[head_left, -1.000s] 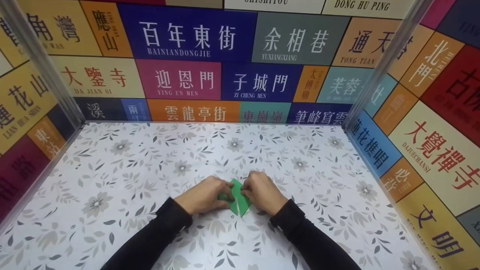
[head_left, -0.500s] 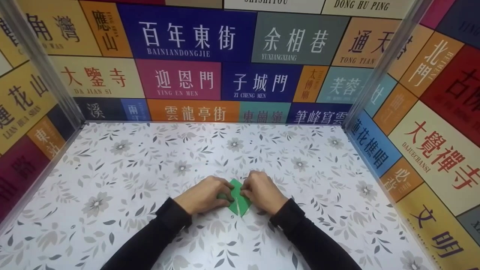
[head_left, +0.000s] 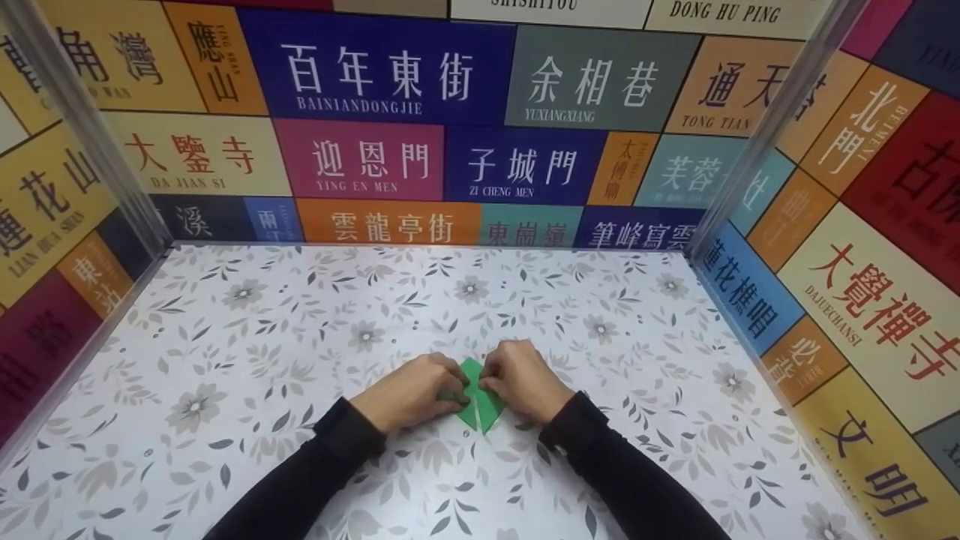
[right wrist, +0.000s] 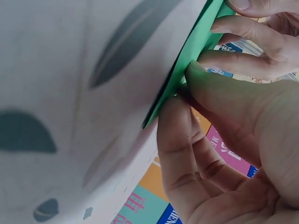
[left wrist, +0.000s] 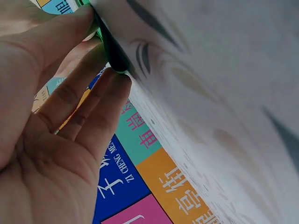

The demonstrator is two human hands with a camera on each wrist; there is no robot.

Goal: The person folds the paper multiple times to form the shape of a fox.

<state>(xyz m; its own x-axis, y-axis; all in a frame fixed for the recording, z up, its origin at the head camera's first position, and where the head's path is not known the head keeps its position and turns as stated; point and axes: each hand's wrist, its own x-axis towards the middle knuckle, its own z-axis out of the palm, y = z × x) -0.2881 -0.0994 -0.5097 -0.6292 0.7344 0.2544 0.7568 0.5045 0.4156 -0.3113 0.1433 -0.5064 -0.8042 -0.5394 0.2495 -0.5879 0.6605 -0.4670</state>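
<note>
A small green folded paper point(head_left: 487, 411) lies on the table in the head view, with a narrow slit between two flaps at its near end. My left hand point(head_left: 411, 391) holds its left side; in the left wrist view the thumb is on the paper point(left wrist: 112, 53) and the fingertips meet its edge. My right hand point(head_left: 529, 381) pinches the right side, and the right wrist view has thumb and forefinger on the edge of the paper point(right wrist: 189, 56). Fingers cover both side corners of the paper.
The table point(head_left: 300, 315) has a white cover printed with grey leaves and flowers. Colourful panels with Chinese lettering form a back wall point(head_left: 360, 157), a left wall point(head_left: 45, 202) and a right wall point(head_left: 862, 247) around it.
Both hands stay on the green paper, with only tiny shifts of the fingers. The paper keeps its place and its folded shape.
</note>
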